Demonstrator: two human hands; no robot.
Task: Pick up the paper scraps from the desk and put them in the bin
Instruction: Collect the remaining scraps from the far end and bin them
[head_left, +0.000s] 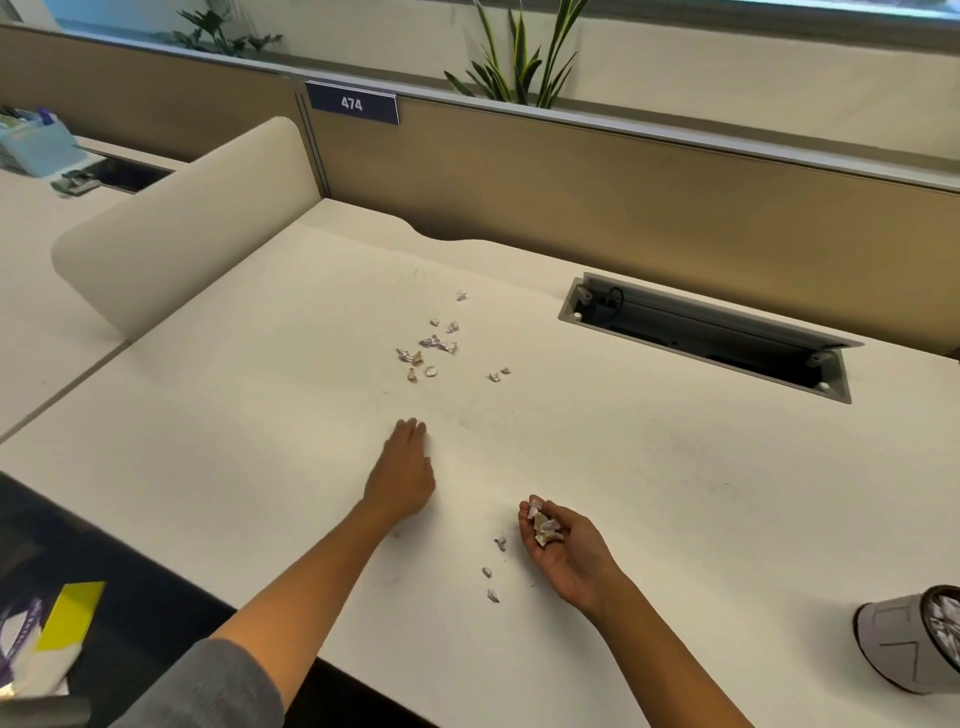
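Observation:
Several small paper scraps (435, 344) lie scattered on the white desk (675, 493) near its middle. My left hand (402, 470) rests palm down just short of them, fingers together and pointing at the pile, holding nothing. My right hand (563, 551) lies palm up on the desk, its fingers curled around a small clump of gathered scraps (543, 525). Three more loose scraps (491, 571) lie just left of that hand. The bin (904, 649), a small grey cup-like container with paper inside, sits at the far right edge of the view.
An open cable tray (711, 338) is sunk into the desk at the back right. A tan partition (623, 192) with a "474" sign runs behind. A cream divider (187, 228) stands at the left. Yellow and purple papers (52, 629) lie below the desk's front edge.

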